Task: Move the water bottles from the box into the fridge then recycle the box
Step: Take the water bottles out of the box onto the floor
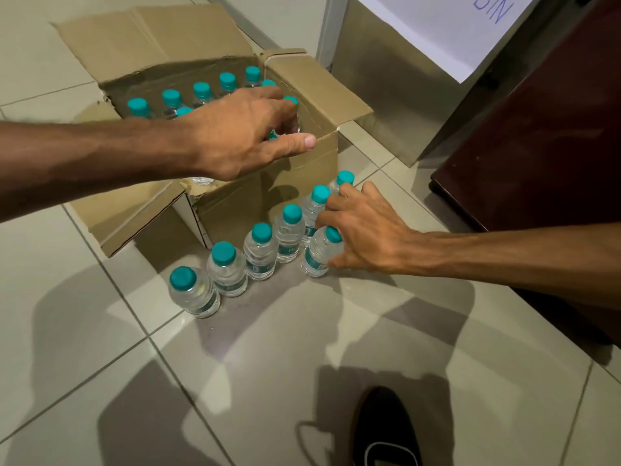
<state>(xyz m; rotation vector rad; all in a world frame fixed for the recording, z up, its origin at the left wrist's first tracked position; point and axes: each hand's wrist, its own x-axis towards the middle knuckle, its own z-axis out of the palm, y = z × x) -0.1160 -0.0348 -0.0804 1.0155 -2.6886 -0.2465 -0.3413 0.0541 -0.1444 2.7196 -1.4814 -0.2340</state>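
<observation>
An open cardboard box (268, 186) sits on the tiled floor with several teal-capped water bottles (171, 99) standing inside. My left hand (242, 136) reaches over the box's near right corner, its fingers curled round a bottle (291, 102) there. In front of the box several more bottles (260, 252) stand in a diagonal row on the floor. My right hand (366, 235) grips a bottle (319, 253) at the right end of that row, just above or on the floor.
A dark brown cabinet or door (537, 146) stands at the right. Behind the box a metal bin (386, 79) carries a white paper sign (443, 31) reading "BIN". A dark shoe (386, 428) shows at the bottom. Open tiled floor lies to the left and front.
</observation>
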